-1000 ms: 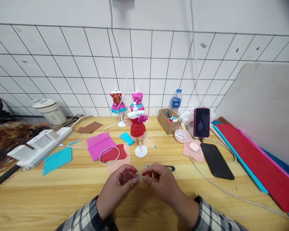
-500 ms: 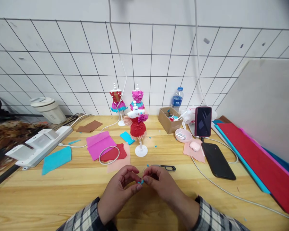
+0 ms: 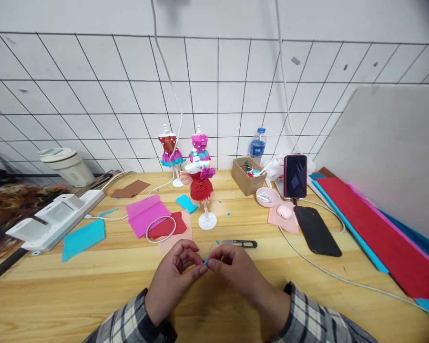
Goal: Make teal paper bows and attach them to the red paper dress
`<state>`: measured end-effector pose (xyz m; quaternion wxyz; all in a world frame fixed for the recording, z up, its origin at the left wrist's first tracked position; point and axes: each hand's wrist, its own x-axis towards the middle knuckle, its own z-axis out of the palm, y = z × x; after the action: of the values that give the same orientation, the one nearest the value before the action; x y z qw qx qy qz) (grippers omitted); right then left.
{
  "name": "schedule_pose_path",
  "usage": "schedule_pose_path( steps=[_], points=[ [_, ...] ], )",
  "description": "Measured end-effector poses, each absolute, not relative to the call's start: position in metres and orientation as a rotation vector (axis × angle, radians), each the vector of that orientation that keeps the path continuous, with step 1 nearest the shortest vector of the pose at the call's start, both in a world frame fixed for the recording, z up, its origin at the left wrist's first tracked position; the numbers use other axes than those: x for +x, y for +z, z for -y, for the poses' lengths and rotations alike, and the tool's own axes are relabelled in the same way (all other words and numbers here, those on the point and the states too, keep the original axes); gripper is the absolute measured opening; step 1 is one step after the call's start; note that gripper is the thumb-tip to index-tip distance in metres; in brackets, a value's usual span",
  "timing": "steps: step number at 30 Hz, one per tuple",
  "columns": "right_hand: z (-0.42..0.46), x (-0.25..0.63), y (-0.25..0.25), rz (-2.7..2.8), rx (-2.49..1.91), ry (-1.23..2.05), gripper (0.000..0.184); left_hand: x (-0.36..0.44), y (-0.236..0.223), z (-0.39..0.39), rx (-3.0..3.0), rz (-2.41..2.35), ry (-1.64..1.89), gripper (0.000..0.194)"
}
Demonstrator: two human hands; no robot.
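Note:
A tiny piece of blue paper [image 3: 205, 262] is pinched between the fingertips of both hands, low over the table. My left hand [image 3: 177, 269] closes thumb and fingers on its left end. My right hand [image 3: 234, 267] pinches the other end; a thin thread or needle seems to stand up there, too fine to tell. Just beyond the right hand lie black-handled thread snips [image 3: 243, 243]. Behind my hands stands a small white mannequin [image 3: 198, 166] in a red paper dress [image 3: 201, 188] with a magenta bow.
Two more dressed mannequins stand behind. Sheets of magenta paper [image 3: 146, 214] and blue paper [image 3: 84, 239] and a metal ring [image 3: 148, 234] lie left, near a power strip [image 3: 64, 221]. Rightward are a cardboard box [image 3: 248, 182], a pink dish [image 3: 268, 202], a black phone [image 3: 317, 231] and long red paper [image 3: 379, 233].
My hands have come together, and both now pinch the blue piece, which was at the left fingertips. The view has shifted slightly, and the snips show more fully.

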<state>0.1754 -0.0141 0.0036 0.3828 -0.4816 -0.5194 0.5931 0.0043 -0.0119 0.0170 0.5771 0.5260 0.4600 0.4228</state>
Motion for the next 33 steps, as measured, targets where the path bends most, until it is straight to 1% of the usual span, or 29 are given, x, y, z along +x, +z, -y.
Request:
schedule_pose_path(
  steps=[4,7,9,11,14,17,20,26,30,33],
  points=[
    [0.014,0.175,0.005,1.363,-1.240,1.465,0.013,0.004,0.014,0.013,1.183,-1.048,0.972,0.045],
    [0.013,0.176,0.006,1.373,-1.247,1.458,0.012,0.003,0.011,0.013,1.093,-1.053,0.981,0.046],
    [0.013,0.178,0.007,1.395,-1.250,1.449,0.012,0.001,0.011,0.012,1.088,-1.078,0.975,0.039],
    [0.012,0.181,0.008,1.489,-1.264,1.375,0.011,-0.001,0.013,0.010,1.215,-1.130,0.935,0.030],
    [0.013,0.183,0.010,1.652,-1.283,1.204,0.008,-0.003,0.019,0.009,1.521,-1.209,0.844,0.024],
    [0.014,0.182,0.011,1.685,-1.283,1.165,0.005,-0.003,0.023,0.009,1.653,-1.253,0.800,0.019],
    [0.015,0.179,0.010,1.640,-1.283,1.206,0.005,-0.002,0.022,0.010,1.551,-1.252,0.810,0.021],
    [0.017,0.176,0.006,1.500,-1.240,1.394,0.009,0.001,0.015,0.012,1.197,-1.191,0.855,0.033],
    [0.019,0.175,0.007,1.499,-1.199,1.362,0.019,0.003,0.015,0.012,1.216,-1.181,0.807,0.039],
    [0.018,0.173,0.006,1.457,-1.245,1.328,0.016,0.004,0.016,0.011,1.240,-1.216,0.782,0.041]
  ],
)
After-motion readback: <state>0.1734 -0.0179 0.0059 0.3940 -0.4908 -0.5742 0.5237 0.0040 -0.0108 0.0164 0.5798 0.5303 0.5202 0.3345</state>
